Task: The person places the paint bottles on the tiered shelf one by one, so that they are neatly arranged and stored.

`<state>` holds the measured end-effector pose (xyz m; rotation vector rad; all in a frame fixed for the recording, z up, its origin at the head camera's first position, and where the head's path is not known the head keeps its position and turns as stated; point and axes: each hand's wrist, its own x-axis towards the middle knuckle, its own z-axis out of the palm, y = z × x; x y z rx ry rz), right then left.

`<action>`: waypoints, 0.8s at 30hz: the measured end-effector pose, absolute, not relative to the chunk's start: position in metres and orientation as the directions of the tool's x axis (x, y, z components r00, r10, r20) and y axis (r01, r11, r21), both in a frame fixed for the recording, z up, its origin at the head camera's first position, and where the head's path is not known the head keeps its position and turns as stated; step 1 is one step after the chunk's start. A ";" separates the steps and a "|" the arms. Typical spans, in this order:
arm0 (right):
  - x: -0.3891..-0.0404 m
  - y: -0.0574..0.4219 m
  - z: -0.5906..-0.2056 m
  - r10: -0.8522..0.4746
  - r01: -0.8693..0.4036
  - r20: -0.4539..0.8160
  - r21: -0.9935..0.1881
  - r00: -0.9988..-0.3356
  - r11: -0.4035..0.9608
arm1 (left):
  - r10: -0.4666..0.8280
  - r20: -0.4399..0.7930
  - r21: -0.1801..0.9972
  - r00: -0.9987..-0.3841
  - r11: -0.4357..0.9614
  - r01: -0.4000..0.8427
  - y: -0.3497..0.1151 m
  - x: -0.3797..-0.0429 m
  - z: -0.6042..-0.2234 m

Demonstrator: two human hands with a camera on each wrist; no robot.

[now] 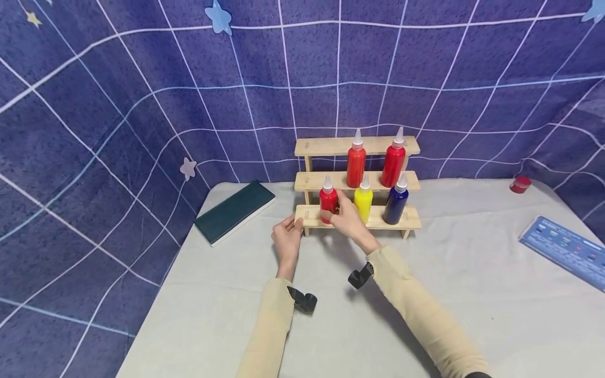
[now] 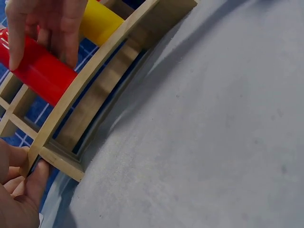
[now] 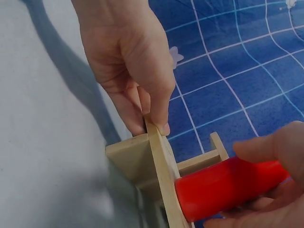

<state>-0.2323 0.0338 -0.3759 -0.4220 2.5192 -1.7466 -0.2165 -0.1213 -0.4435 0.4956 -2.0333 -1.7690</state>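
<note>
A three-tier wooden rack (image 1: 304, 180) stands at the back of the table. At the left end of its lowest board, my left hand (image 1: 287, 242) pinches the wood between thumb and fingers. My right hand (image 1: 351, 219) holds a red squeeze bottle (image 3: 218, 190) with a white pointed cap, thumb on one side and fingers on the other. The bottle's base sits at the lowest board. On that same tier, a yellow bottle (image 1: 363, 202) and a dark blue bottle (image 1: 395, 205) stand upright to the right. The middle tier carries an orange-red bottle (image 1: 356, 167) and another red bottle (image 1: 393, 165).
A dark green book (image 1: 236, 210) lies left of the rack. Over on the right are a small red-lidded pot (image 1: 520, 184) and a blue printed box (image 1: 564, 249). Dark blue patterned cloth (image 1: 264, 105) hangs behind the white-covered table (image 1: 212, 304).
</note>
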 end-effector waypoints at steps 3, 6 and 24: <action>-0.231 0.033 -0.374 -0.236 -0.216 0.142 -0.921 -0.961 0.324 | -0.508 0.059 0.989 -0.860 0.145 -0.018 -0.121 -0.218 -0.444; -0.228 0.032 -0.368 -0.218 -0.275 0.209 -0.899 -0.953 0.340 | -0.500 0.062 0.988 -0.864 0.152 -0.017 -0.122 -0.219 -0.444; -0.183 0.064 -0.288 -0.173 -0.512 0.510 -0.858 -0.842 -0.037 | -0.496 0.092 0.963 -0.863 0.263 -0.049 -0.155 -0.225 -0.426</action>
